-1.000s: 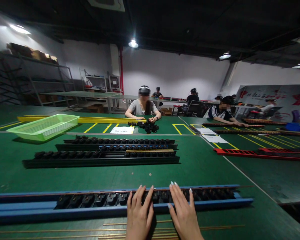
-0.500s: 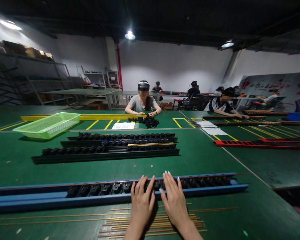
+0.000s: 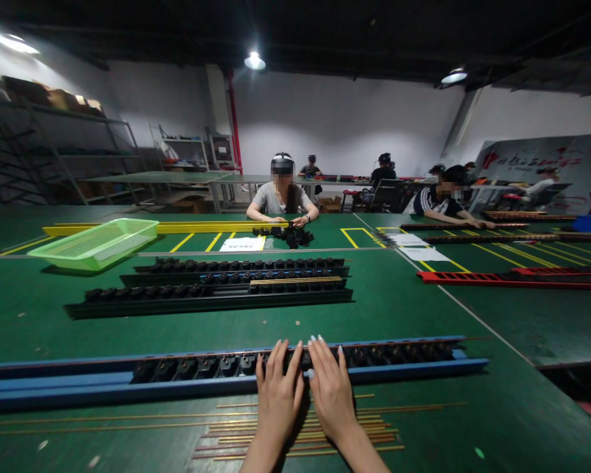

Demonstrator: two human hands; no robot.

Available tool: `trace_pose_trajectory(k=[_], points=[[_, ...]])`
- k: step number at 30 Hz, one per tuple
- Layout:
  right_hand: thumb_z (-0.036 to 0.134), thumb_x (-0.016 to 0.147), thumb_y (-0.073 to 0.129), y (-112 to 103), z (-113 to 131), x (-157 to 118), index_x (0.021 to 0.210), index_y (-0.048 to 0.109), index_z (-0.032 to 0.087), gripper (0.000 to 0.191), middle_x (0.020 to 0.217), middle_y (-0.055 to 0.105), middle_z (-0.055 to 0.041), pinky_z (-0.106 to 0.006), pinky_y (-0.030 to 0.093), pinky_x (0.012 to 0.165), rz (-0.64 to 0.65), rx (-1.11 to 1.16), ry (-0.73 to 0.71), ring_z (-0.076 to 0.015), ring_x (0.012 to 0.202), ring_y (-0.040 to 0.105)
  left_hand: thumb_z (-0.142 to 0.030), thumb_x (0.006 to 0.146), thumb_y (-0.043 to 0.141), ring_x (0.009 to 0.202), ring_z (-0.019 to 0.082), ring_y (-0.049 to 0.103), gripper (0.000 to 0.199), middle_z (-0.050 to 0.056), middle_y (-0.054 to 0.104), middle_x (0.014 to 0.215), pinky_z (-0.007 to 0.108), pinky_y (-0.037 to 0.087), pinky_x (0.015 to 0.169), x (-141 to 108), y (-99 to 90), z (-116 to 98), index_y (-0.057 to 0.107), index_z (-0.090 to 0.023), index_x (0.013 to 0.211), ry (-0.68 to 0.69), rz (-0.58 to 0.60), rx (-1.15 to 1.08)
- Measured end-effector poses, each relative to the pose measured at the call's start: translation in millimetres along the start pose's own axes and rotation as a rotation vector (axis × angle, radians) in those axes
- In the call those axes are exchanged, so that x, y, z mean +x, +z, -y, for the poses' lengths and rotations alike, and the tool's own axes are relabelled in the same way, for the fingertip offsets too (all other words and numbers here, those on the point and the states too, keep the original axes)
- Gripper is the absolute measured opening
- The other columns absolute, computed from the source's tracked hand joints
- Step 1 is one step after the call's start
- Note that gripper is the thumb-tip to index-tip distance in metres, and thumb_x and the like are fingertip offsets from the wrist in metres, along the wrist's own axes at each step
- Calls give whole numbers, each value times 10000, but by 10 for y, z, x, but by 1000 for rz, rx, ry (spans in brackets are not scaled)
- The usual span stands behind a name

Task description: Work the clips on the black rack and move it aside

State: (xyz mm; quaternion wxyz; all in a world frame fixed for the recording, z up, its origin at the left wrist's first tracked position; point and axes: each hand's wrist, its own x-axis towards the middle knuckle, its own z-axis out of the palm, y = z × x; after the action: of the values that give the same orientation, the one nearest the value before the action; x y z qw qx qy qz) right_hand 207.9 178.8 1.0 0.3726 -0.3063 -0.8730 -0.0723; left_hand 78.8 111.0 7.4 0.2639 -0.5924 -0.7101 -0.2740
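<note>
A long blue channel rail (image 3: 197, 389) lies across the table in front of me, holding a row of black blocks (image 3: 207, 369). My left hand (image 3: 280, 389) rests over its middle, fingers stretched out across the near wall and onto the blocks. Close beside it, my right hand (image 3: 331, 387) lies likewise with fingers extended and gripping nothing. The blocks under both hands are hidden. A thin copper-coloured rod (image 3: 177, 357) runs along the rail's far side. Several brass-coloured rods (image 3: 369, 420) lie loose on the table below my wrists, partly covered by my forearms.
Dark channel rails with black blocks (image 3: 211, 299) lie farther back. A light green basket (image 3: 98, 246) stands at left, near a yellow rail (image 3: 192, 228). Red rails (image 3: 473, 279) lie at right. Across the table a person (image 3: 282, 197) handles black parts; another person works at right.
My right hand has shifted slightly left, closer to my left hand. Both hands stay on the blocks in the blue rail.
</note>
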Motion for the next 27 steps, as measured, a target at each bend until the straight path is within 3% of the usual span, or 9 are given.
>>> trace_pose_trajectory(k=[5, 8, 17, 22, 27], points=[[204, 939, 350, 44, 8, -13, 1474, 234, 195, 547, 1412, 481, -52, -411, 255, 1119, -32, 16, -12, -180, 1343, 382, -206, 873, 407, 1355, 169, 341, 579, 19, 464, 1438, 361, 34, 1159, 29, -41, -104, 311, -271, 1441, 132, 25, -38], [166, 943, 287, 51, 53, -6, 1477, 221, 218, 540, 1385, 513, -46, -436, 258, 1116, -68, 38, 60, -174, 1324, 410, -175, 858, 383, 1358, 148, 336, 613, 25, 479, 1426, 321, 46, 1156, 18, -22, -146, 267, -210, 1459, 177, 35, -52], [172, 921, 350, 17, -5, 1, 1480, 215, 209, 576, 1402, 494, -42, -411, 269, 1113, -13, 11, -1, -181, 1332, 399, -176, 855, 390, 1345, 136, 358, 618, 23, 469, 1429, 326, 18, 1162, 14, -20, -173, 258, -184, 1459, 150, 43, -92], [177, 916, 366, 22, 9, -5, 1474, 235, 191, 573, 1425, 464, -35, -411, 194, 1141, -1, 13, 12, -181, 1356, 361, -225, 883, 412, 1285, 170, 442, 599, 54, 497, 1402, 438, -83, 1152, 11, -61, -208, 251, -223, 1460, 5, -18, -65], [188, 909, 387, 31, -28, -25, 1475, 232, 183, 587, 1438, 446, -44, -419, 188, 1148, 30, 10, -7, -186, 1366, 344, -250, 889, 429, 1229, 168, 492, 583, 56, 537, 1364, 435, -71, 1154, 32, -77, -185, 276, -225, 1451, 12, -33, -74]])
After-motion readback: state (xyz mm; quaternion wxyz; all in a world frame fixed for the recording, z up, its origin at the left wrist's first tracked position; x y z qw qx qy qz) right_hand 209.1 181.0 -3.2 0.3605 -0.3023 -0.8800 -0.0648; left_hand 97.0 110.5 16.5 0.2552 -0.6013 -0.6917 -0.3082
